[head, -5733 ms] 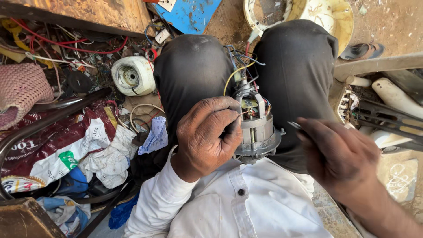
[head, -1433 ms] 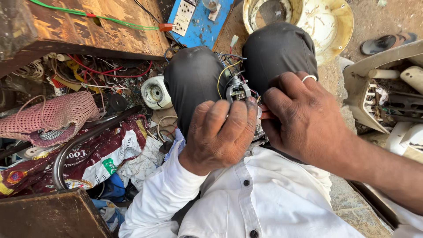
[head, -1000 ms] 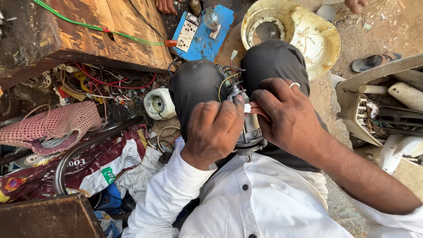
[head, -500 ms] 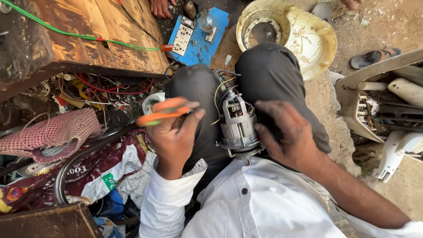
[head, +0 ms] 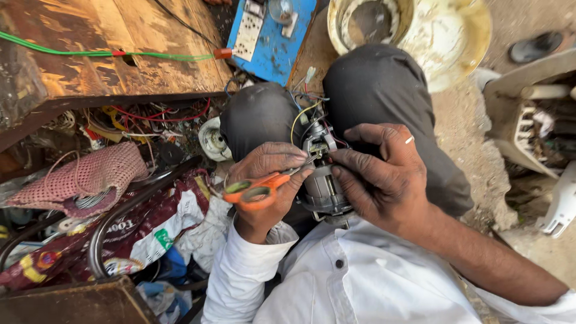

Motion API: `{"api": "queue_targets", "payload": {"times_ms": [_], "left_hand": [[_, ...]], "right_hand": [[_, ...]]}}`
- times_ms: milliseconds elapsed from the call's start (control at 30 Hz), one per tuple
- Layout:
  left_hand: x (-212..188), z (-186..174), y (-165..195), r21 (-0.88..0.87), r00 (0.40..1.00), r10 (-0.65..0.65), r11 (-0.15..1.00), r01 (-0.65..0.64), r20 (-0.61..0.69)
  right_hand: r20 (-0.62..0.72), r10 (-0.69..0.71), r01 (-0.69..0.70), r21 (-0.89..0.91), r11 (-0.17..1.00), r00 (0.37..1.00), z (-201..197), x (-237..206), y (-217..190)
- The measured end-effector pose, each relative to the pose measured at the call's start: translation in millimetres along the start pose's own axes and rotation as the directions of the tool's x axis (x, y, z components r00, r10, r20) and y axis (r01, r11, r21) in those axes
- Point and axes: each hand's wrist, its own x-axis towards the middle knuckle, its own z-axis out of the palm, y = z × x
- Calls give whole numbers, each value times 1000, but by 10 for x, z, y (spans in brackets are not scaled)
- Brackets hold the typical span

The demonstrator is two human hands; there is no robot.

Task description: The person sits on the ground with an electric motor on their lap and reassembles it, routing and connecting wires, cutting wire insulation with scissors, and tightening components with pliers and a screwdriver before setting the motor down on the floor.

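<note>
From the head camera, the left hand [head: 267, 186] grips orange-handled scissors [head: 258, 191], tips at the small motor [head: 324, 180] in the lap, right hand [head: 378, 177] clasping it at three o'clock; a slip could nick the thin wires [head: 303, 111].

orange-handled scissors [head: 258, 191], blue board [head: 273, 45], green wire [head: 108, 54]

Wearing a white button-front shirt [head: 360, 288], two dark buttons showing at six o'clock; long white sleeve [head: 240, 276] reaching the left hand [head: 264, 180]; right forearm bare. Wearing a pale ring on the right hand [head: 384, 174]; dark grey trousers [head: 384, 96] covering both knees toward twelve o'clock.
</note>
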Motion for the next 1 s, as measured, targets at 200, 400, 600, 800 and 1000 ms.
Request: {"api": "queue_targets", "payload": {"times_ms": [200, 400, 600, 800, 1000], "left_hand": [[23, 88, 34, -36, 998, -57, 998, 55, -41], [-10, 214, 142, -8, 987, -120, 993, 120, -105], [-63, 301, 134, -195, 963, -247, 955, 223, -105], [-114, 381, 143, -161, 967, -218, 967, 197, -128], [-63, 458, 185, -40, 988, -77, 997, 72, -131]], "right_hand": [[-7, -23, 23, -11, 1000, 1000, 79, -20, 1], [1, -26, 26, -9, 1000, 1000, 80, 6, 28], [16, -46, 46, -6, 999, 999, 79, 35, 45], [-9, -54, 54, 37, 998, 999, 79, 44, 87], [-3, -4, 4, 82, 997, 1000, 70, 10, 117]]}}
